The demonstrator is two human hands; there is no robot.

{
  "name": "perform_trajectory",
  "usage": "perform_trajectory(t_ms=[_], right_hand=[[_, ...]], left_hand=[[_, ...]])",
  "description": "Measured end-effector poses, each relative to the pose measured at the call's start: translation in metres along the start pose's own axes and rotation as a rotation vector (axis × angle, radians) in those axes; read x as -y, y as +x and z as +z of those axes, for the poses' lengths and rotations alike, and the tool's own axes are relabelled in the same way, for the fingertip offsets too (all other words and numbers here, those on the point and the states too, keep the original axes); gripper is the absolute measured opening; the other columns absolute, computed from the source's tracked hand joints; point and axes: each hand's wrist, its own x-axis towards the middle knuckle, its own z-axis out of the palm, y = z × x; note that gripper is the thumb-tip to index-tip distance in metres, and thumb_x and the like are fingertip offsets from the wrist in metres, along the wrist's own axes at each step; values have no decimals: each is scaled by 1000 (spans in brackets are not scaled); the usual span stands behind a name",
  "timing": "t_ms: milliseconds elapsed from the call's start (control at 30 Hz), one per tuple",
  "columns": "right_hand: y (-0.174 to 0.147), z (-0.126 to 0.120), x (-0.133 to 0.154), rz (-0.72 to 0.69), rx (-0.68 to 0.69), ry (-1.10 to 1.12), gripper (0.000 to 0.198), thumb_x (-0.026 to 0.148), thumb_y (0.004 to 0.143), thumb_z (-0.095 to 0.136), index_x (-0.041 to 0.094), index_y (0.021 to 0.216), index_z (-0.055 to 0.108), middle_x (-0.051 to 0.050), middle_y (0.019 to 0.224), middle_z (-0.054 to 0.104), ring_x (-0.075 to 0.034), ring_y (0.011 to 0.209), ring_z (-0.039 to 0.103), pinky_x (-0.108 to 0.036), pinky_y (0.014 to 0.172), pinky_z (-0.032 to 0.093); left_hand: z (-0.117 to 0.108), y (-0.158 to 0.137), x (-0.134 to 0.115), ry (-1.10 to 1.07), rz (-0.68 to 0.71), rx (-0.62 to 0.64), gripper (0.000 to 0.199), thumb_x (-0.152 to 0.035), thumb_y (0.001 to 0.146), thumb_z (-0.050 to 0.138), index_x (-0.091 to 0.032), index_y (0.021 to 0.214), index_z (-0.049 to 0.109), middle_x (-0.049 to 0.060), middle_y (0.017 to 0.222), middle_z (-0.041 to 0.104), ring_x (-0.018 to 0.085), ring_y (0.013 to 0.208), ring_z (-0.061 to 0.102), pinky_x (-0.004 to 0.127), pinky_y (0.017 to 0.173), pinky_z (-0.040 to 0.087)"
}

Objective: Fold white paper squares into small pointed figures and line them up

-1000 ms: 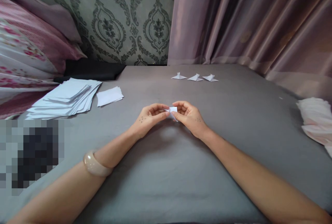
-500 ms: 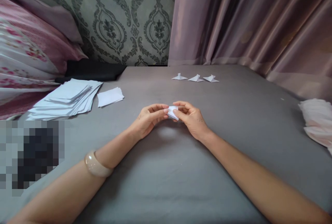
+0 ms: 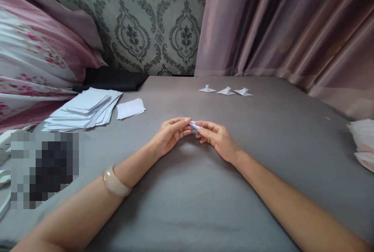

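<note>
A small folded piece of white paper (image 3: pixel 194 125) is held up between both hands, above the grey cloth (image 3: pixel 187 193). My left hand (image 3: pixel 173 133) pinches its left end between thumb and fingers. On the right end, the thumb and fingers of my right hand (image 3: pixel 217 137) are closed. The paper shows as a narrow strip, tilted down to the right; the rest of it is hidden by the fingers. Farther back, three folded paper figures (image 3: pixel 225 91) stand in a row.
At the left lie a large stack of white paper (image 3: pixel 82 110) and a smaller pile of paper sheets (image 3: pixel 131 108). A black folded item (image 3: pixel 113 79) lies behind them. White plastic-like material (image 3: pixel 364 143) is at the right edge. Curtains (image 3: pixel 248 26) hang at the back.
The folded paper has turned from showing a broad face to showing a narrow strip. My fingers have shifted on it. The whole view has swung slightly left.
</note>
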Motion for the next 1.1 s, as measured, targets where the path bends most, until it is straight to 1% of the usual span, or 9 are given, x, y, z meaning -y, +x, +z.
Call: perform_trajectory(t_ms=[233, 367, 433, 533, 667, 767, 867, 967, 1100], right_hand=[[1, 1, 0, 20, -11, 6, 33, 41, 75, 68, 20, 101, 70, -6, 94, 69, -15, 79, 63, -27, 68, 49], [2, 2, -4, -27, -113, -156, 34, 47, 79, 63, 18, 96, 71, -6, 83, 68, -16, 75, 64, -28, 63, 50], [4, 1, -7, -144, -200, -325, 33, 48, 81, 61, 18, 91, 71, -8, 92, 66, -16, 74, 63, -29, 62, 51], [5, -3, -12, -390, -293, -573, 24, 42, 82, 61, 20, 84, 72, -10, 114, 56, -14, 78, 61, -29, 65, 52], [3, -5, -12, -599, -341, -794, 12, 30, 84, 62, 23, 84, 71, -7, 105, 55, -16, 88, 59, -33, 80, 51], [0, -3, -9, -689, -317, -892, 11, 24, 86, 59, 24, 87, 70, -6, 100, 56, -18, 93, 57, -36, 88, 48], [-2, 0, -8, -749, -295, -945, 14, 22, 89, 55, 25, 89, 68, -5, 99, 57, -18, 91, 56, -34, 85, 48], [-4, 3, -7, -813, -338, -989, 14, 22, 90, 54, 25, 95, 66, -6, 100, 56, -18, 92, 55, -35, 85, 48], [-10, 6, -3, -893, -398, -1023, 18, 22, 89, 55, 23, 106, 59, -9, 103, 54, -20, 98, 55, -37, 89, 46]], left_hand=[[0, -1, -1, 54, 19, 11, 22, -27, 76, 74, -12, 91, 72, 8, 90, 72, 14, 83, 66, 26, 82, 51], [0, -1, 0, 106, 41, -9, 25, -28, 73, 77, -11, 90, 72, 8, 87, 71, 14, 81, 65, 28, 82, 50], [-1, -1, 1, 130, 49, -22, 26, -28, 71, 78, -11, 89, 72, 7, 85, 71, 14, 79, 64, 29, 81, 50], [0, -2, 1, 196, 41, -6, 28, -32, 71, 78, -11, 90, 73, 8, 85, 71, 15, 78, 64, 30, 80, 49], [4, -9, 0, 395, 66, 73, 35, -42, 79, 68, -14, 100, 72, 9, 99, 71, 21, 95, 63, 32, 88, 45], [6, -12, 0, 548, 99, 98, 36, -44, 79, 68, -19, 104, 72, 7, 108, 69, 23, 103, 61, 31, 89, 44], [6, -12, 2, 571, 71, 141, 32, -39, 78, 67, -20, 104, 71, 4, 98, 71, 20, 90, 63, 28, 81, 45], [6, -11, 4, 538, 65, 136, 24, -30, 79, 65, -19, 99, 72, 2, 91, 71, 16, 83, 62, 25, 78, 44], [4, -7, 5, 345, 25, 95, 22, -24, 74, 65, -16, 94, 71, 2, 81, 69, 14, 72, 60, 24, 69, 44]])
